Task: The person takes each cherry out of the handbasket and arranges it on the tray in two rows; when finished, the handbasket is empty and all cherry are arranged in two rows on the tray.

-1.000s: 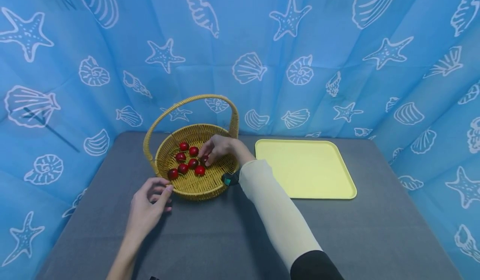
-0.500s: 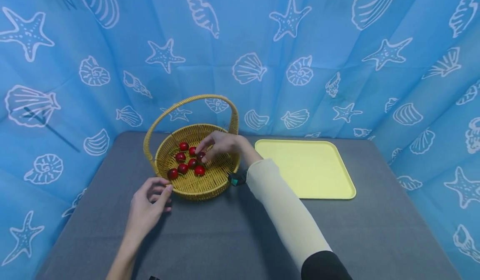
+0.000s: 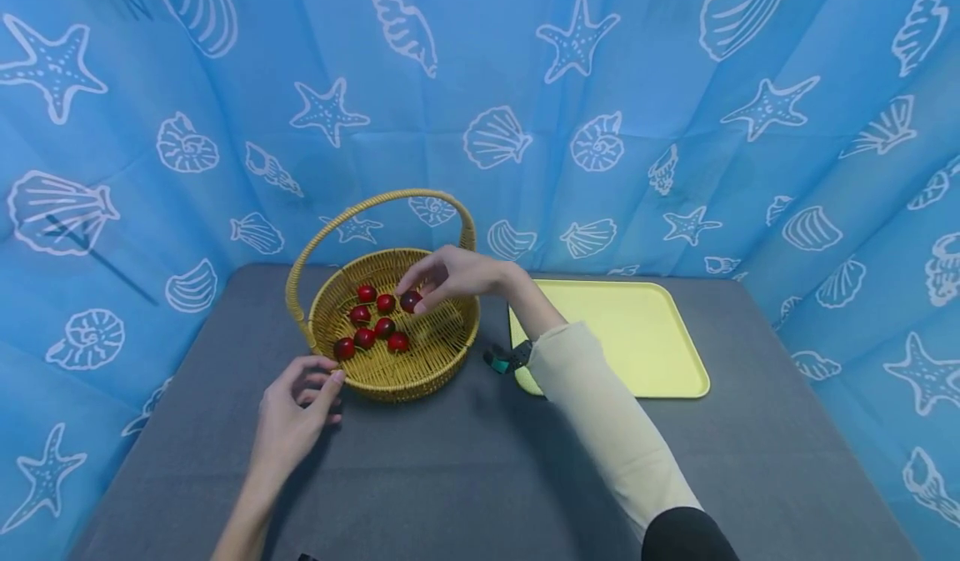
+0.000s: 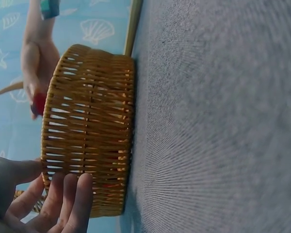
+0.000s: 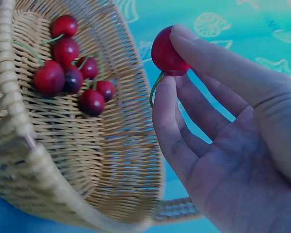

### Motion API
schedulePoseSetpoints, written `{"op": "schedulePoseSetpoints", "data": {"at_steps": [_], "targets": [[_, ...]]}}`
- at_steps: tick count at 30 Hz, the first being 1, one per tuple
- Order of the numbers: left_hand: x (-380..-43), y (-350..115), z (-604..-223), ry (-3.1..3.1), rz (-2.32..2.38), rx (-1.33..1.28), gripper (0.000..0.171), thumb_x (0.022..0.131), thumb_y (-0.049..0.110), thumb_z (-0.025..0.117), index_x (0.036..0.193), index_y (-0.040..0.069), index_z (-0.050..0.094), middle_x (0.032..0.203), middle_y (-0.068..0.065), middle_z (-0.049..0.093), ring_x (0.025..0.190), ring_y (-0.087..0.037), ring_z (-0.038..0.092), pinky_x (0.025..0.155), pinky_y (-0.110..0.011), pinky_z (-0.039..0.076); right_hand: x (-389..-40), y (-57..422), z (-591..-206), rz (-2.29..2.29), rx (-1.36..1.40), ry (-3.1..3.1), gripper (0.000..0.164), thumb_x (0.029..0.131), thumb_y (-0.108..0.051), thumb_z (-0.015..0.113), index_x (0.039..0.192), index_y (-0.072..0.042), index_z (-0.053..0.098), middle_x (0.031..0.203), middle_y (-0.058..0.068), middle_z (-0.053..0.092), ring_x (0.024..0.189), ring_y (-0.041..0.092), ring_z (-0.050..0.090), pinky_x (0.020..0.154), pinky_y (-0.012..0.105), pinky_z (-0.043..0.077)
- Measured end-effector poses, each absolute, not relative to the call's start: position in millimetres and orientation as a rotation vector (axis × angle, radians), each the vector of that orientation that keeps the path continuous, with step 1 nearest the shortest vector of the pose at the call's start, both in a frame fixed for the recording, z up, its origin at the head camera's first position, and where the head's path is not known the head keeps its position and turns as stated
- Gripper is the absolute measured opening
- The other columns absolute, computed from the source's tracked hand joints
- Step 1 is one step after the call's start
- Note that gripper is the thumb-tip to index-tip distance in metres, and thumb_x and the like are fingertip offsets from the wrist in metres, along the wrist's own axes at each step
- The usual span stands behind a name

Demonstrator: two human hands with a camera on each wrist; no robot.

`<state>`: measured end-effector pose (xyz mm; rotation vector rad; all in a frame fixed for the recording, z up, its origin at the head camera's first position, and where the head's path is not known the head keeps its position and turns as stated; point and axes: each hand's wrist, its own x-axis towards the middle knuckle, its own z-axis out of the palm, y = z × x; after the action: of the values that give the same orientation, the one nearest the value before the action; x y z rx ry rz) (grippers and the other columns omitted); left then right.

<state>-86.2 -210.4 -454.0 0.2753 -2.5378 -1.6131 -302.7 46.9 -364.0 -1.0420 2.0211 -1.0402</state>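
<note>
My right hand pinches a dark red cherry between thumb and fingertips, above the right side of a yellow wicker basket. In the right wrist view the held cherry has a thin green stem hanging down. Several more red cherries lie together in the left half of the basket. My left hand grips the basket's front left rim. The left wrist view shows its thumb at the rim and its fingers against the woven outer wall.
A tall arched handle stands over the basket. To its right lies a yellow rectangular tray, partly behind my right forearm. Grey cloth covers the table. A blue curtain with white shells and starfish hangs behind.
My right hand has risen with the cherry and moved to the right, away from the other cherries. My left hand stays at the basket rim.
</note>
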Motion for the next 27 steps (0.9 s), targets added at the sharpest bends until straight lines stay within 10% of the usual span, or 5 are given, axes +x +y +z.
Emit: {"op": "schedulePoseSetpoints", "data": {"at_steps": [9, 19, 27], "targets": [[-87, -210, -458, -2.488, -1.610, 0.273, 0.031, 0.107, 0.025, 0.072, 0.132, 0.008, 0.066, 0.118, -0.021, 0.075, 0.080, -0.007, 0.074, 0.065, -0.028, 0.070, -296, 84, -341, -1.083, -1.045, 2.050, 0.036, 0.097, -0.014, 0.083, 0.133, -0.011, 0.075, 0.131, 0.006, 0.075, 0.115, 0.022, 0.071, 0.101, 0.033, 0.064], [-85, -210, -456, -2.477, -1.603, 0.241, 0.031, 0.107, 0.028, 0.072, 0.130, 0.007, 0.067, 0.114, -0.023, 0.075, 0.082, -0.014, 0.077, 0.065, -0.028, 0.071, -297, 144, -341, -1.130, -0.904, 2.178, 0.039, 0.097, -0.017, 0.083, 0.135, -0.012, 0.074, 0.124, 0.013, 0.075, 0.092, 0.020, 0.074, 0.070, 0.030, 0.060], [-85, -210, -458, -2.466, -1.595, 0.244, 0.029, 0.107, 0.027, 0.073, 0.127, 0.007, 0.068, 0.110, -0.023, 0.075, 0.083, -0.022, 0.078, 0.065, -0.033, 0.072, -300, 186, -353, -1.207, -0.753, 2.198, 0.044, 0.099, -0.009, 0.079, 0.141, -0.004, 0.068, 0.131, 0.019, 0.077, 0.101, 0.021, 0.082, 0.095, 0.044, 0.070]]}}
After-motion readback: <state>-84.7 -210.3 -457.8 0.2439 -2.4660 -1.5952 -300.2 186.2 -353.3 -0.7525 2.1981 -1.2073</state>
